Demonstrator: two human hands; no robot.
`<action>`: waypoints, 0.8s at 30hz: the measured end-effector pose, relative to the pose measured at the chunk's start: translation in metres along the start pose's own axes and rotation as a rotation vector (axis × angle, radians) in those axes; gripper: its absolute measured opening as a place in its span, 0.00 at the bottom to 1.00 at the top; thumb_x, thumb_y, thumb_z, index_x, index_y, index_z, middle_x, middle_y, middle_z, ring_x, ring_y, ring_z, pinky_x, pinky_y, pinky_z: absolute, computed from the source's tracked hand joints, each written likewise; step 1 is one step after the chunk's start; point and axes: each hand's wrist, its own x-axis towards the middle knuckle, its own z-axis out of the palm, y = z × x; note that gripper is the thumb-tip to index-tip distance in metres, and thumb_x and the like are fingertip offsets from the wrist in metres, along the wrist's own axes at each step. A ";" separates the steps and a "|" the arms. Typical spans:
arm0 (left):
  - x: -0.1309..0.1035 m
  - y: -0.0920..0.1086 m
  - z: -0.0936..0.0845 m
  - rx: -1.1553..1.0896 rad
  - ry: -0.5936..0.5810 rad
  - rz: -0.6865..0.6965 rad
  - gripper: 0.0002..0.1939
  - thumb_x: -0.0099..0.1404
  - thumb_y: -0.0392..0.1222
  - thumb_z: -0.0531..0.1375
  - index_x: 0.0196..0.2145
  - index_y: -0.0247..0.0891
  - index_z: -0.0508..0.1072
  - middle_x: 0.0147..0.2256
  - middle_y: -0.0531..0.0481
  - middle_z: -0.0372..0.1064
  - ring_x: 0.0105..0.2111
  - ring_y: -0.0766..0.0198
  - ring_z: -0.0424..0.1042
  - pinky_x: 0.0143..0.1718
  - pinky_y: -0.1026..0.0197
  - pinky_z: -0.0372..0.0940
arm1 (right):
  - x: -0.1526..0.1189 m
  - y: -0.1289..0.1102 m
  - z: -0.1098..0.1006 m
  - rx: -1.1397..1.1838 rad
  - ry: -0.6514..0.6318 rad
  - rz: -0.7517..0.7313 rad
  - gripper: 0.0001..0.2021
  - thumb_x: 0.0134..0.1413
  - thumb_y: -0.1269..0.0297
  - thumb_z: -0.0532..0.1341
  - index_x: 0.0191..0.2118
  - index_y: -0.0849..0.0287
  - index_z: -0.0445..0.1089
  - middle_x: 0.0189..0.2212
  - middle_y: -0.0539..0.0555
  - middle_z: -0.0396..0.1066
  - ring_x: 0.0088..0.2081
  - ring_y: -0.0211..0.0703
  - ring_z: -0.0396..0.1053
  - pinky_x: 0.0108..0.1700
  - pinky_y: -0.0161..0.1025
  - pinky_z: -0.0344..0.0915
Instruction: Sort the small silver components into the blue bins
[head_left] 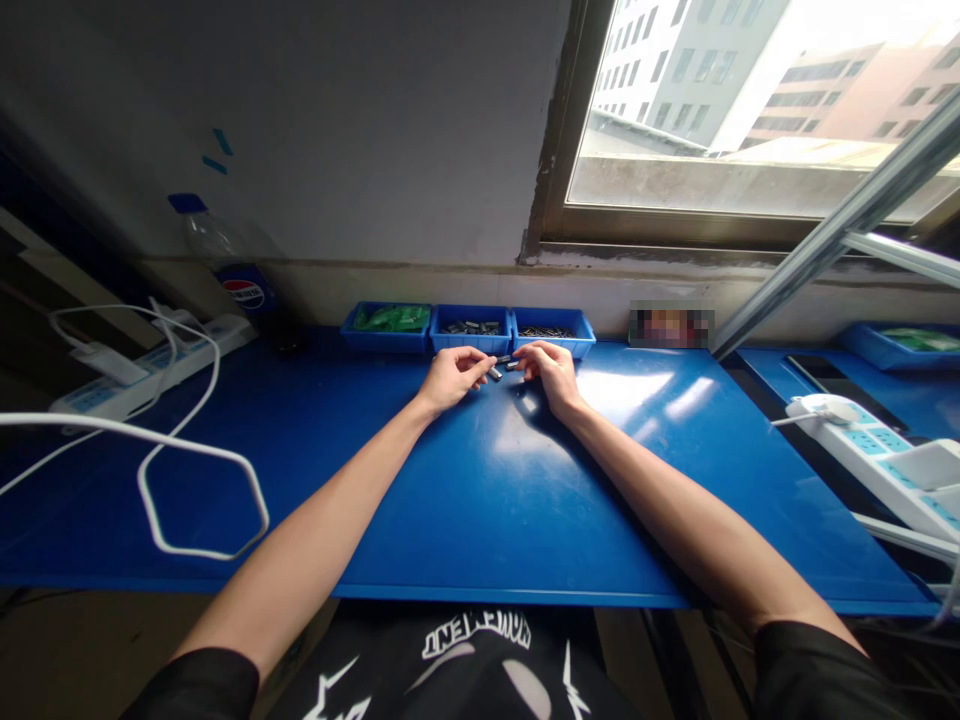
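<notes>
Bins [469,343], three in a row, line the far side of the table [450,510] in the head view. Just in front, the left hand [454,378] pinches a dark part [502,359] between thumb and fingertips. The right hand [553,376] is half curled beside it; whether it grips anything, I cannot tell. Silver parts [495,374] show between the hands. A bottle [247,290] stands left.

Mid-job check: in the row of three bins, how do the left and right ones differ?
The left bin holds green pieces; the right bin holds small dark pieces. The left bin is unobstructed, while the right bin is partly hidden by the right hand. Both are blue and open-topped.
</notes>
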 end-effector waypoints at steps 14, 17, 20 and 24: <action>0.017 0.003 -0.012 -0.181 0.112 0.136 0.33 0.57 0.51 0.73 0.58 0.35 0.76 0.52 0.37 0.79 0.50 0.51 0.80 0.54 0.51 0.74 | -0.001 -0.004 0.003 0.027 -0.003 0.009 0.11 0.52 0.56 0.61 0.30 0.56 0.76 0.24 0.52 0.74 0.23 0.40 0.65 0.29 0.39 0.65; 0.017 0.004 -0.012 0.058 0.071 0.227 0.24 0.64 0.49 0.67 0.55 0.35 0.79 0.52 0.38 0.79 0.51 0.50 0.79 0.57 0.49 0.72 | -0.001 -0.003 0.002 0.025 0.093 -0.002 0.10 0.52 0.57 0.61 0.31 0.56 0.76 0.24 0.51 0.74 0.23 0.40 0.66 0.30 0.39 0.66; 0.012 0.005 -0.004 0.404 -0.075 0.374 0.18 0.70 0.47 0.60 0.52 0.38 0.81 0.54 0.41 0.78 0.56 0.51 0.76 0.63 0.47 0.67 | 0.000 0.001 0.000 -0.014 0.237 -0.004 0.11 0.52 0.57 0.59 0.32 0.55 0.75 0.26 0.51 0.75 0.24 0.42 0.67 0.31 0.39 0.68; 0.006 0.002 0.013 0.715 -0.313 0.461 0.22 0.72 0.46 0.56 0.60 0.39 0.76 0.63 0.40 0.69 0.66 0.46 0.65 0.69 0.41 0.58 | 0.001 0.005 -0.003 -0.073 0.308 -0.008 0.11 0.55 0.56 0.57 0.32 0.54 0.74 0.27 0.52 0.75 0.26 0.44 0.69 0.32 0.40 0.69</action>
